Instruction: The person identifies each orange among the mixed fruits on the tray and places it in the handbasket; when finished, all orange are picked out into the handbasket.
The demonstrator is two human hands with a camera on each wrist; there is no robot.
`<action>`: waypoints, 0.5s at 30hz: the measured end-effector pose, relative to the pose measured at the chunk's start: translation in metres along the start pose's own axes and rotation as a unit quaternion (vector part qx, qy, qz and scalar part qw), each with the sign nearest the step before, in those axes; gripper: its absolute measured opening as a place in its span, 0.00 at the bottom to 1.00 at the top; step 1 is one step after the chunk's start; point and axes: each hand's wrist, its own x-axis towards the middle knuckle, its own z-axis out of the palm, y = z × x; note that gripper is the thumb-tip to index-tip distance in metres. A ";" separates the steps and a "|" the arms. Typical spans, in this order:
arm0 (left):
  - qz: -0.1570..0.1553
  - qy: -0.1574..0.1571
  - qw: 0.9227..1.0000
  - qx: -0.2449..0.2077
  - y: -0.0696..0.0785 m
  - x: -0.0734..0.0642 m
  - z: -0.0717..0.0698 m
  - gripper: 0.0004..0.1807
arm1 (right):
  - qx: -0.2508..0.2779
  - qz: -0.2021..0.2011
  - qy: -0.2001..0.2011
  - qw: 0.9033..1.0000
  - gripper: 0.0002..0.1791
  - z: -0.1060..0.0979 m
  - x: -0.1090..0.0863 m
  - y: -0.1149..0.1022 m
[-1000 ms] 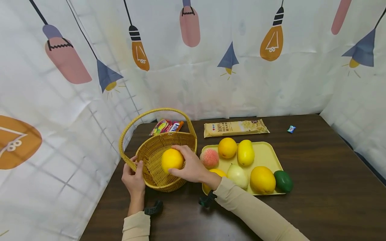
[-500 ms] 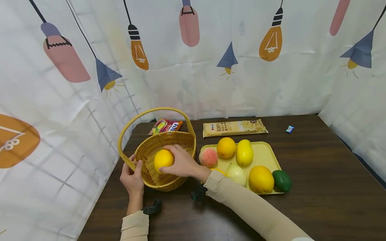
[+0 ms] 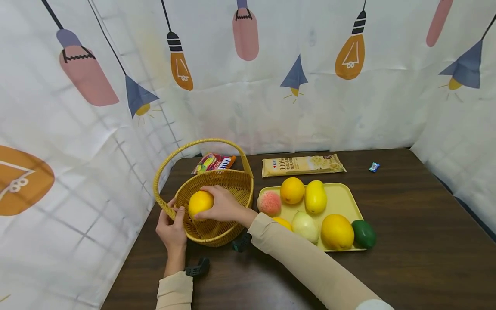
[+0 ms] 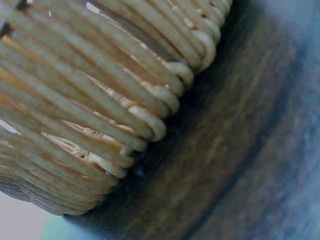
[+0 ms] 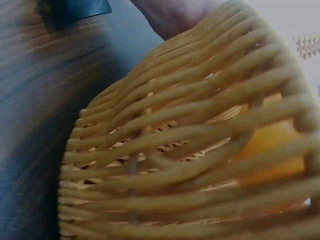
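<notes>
A woven yellow basket point(image 3: 232, 234) with a tall arched handle stands on the left part of the table. My left hand point(image 3: 172, 230) grips its left rim near the foot of the handle. Inside the basket opening, my right hand point(image 3: 222, 206) holds an orange point(image 3: 200, 204) between thumb and fingers, close to the left inner wall. In the left wrist view the basket's woven side point(image 4: 100, 95) fills the upper left. Through the weave in the right wrist view shows the orange point(image 5: 275, 150).
Right of the basket, a yellow tray point(image 3: 346, 196) bears a peach point(image 3: 269, 203), a pear point(image 3: 305, 226), a yellow mango-like fruit point(image 3: 315, 196), several oranges point(image 3: 337, 231) and a green avocado point(image 3: 363, 234). Behind lie a noodle packet point(image 3: 302, 165), a red candy bag point(image 3: 214, 163) and a small blue sweet point(image 3: 374, 167).
My right hand has carried the orange leftward across the inside of the basket, toward its left wall. The left hand keeps its grip on the rim.
</notes>
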 end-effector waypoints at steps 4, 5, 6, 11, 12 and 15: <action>-0.020 -0.001 1.000 0.016 0.002 -0.001 0.000 0.20 | -0.013 0.003 0.010 1.000 0.47 0.003 0.009 -0.003; -0.022 0.000 1.000 0.021 0.002 -0.001 0.001 0.20 | -0.016 0.003 0.012 1.000 0.47 0.003 0.011 -0.003; -0.023 0.001 0.999 0.026 0.003 -0.001 0.001 0.20 | -0.017 0.004 0.015 1.000 0.47 0.004 0.013 -0.003; -0.030 0.004 0.999 0.040 0.004 -0.003 0.002 0.20 | -0.024 0.024 0.015 0.999 0.48 0.011 0.015 -0.001; -0.031 0.005 0.999 0.042 0.004 -0.003 0.002 0.20 | -0.025 0.028 0.012 0.999 0.48 0.013 0.015 -0.001; -0.032 0.004 0.998 0.044 0.005 -0.003 0.001 0.20 | -0.033 0.035 0.009 0.999 0.48 0.018 0.016 0.000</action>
